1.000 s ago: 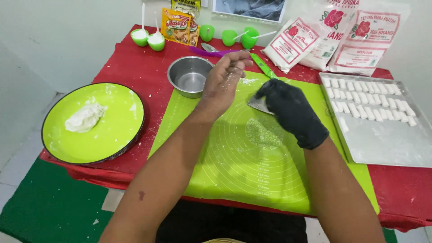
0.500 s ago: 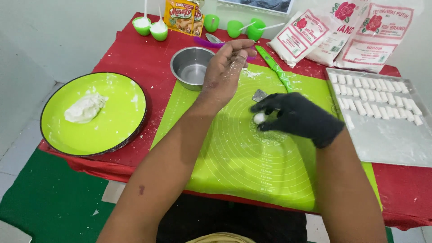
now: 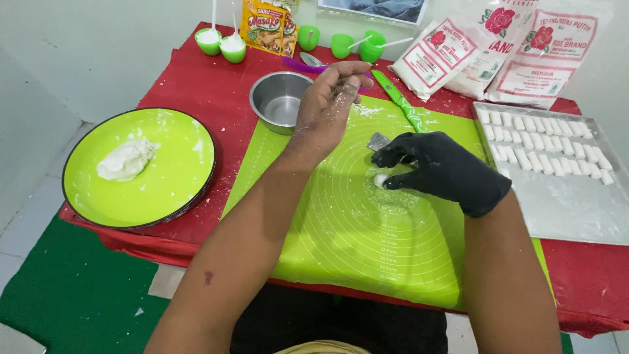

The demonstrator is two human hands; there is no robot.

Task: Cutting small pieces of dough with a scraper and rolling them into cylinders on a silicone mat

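Observation:
My right hand (image 3: 440, 168), in a black glove, rests on the green silicone mat (image 3: 367, 242). Its fingertips pinch a small white dough piece (image 3: 380, 180) against the mat. A small metal scraper (image 3: 378, 140) lies just beyond the glove, partly hidden by it. My bare left hand (image 3: 329, 98) hovers above the mat's far edge near the steel bowl (image 3: 280, 101). It is dusted with flour, its fingers are drawn together, and I see nothing held in them.
A green plate (image 3: 187, 190) at left carries a dough lump (image 3: 126, 160). At right, a metal tray (image 3: 570, 210) bears rows of white dough pieces. A green knife (image 3: 401, 103), flour bags (image 3: 498, 49), small green cups (image 3: 223, 44) and a snack packet (image 3: 267, 26) line the far side.
My right hand has come from the scraper toward me and now presses a dough piece onto the mat. My left hand stays raised near the bowl.

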